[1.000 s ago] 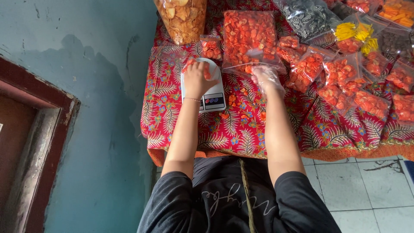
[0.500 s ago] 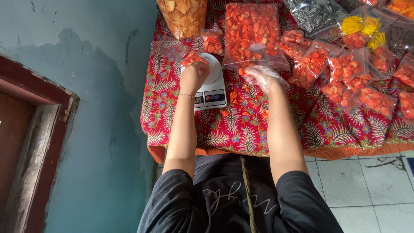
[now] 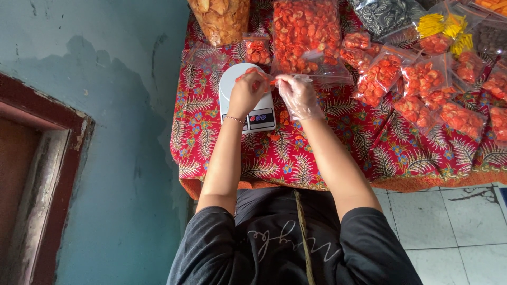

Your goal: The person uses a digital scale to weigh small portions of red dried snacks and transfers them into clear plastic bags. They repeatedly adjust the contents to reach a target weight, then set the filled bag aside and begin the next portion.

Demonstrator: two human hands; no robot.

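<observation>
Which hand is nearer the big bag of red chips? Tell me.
Right. The right hand, in a clear glove, sits just below the big bag of red chips; the left hand is farther left, over the white scale.

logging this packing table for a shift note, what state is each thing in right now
left hand: bare, over the scale, pinching a small clear bag of red chips
right hand: in a clear plastic glove, touching that bag's mouth
white digital kitchen scale: flat on the red patterned tablecloth
large clear bag of red chips: open, lying behind the hands
small filled packets of red chips: lying spread to the right; whether sealed, cannot tell
</observation>
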